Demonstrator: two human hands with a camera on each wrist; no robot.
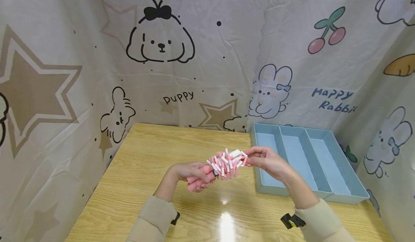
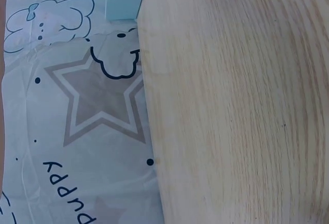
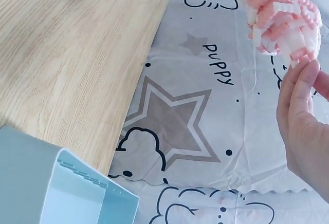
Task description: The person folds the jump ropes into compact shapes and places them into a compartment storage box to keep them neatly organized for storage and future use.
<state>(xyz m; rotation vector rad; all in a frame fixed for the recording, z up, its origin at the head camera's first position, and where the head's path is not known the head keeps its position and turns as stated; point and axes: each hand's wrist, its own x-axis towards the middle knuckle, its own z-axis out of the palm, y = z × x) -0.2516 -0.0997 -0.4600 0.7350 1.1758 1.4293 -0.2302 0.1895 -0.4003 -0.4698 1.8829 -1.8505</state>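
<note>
A bundled jump rope with pink and white beaded segments and pink handles is held above the table. My left hand grips the handles at the bundle's left end. At the right end, my right hand pinches a beaded piece between fingertips and thumb. In the right wrist view, the beads hang in a thick cluster just past the right hand. A dark tie shows between handles and beads. The left wrist view does not show the rope.
A light blue tray with three long compartments stands on the wooden table at the right. Its corner shows in the right wrist view. A printed cloth hangs behind the table and along its sides.
</note>
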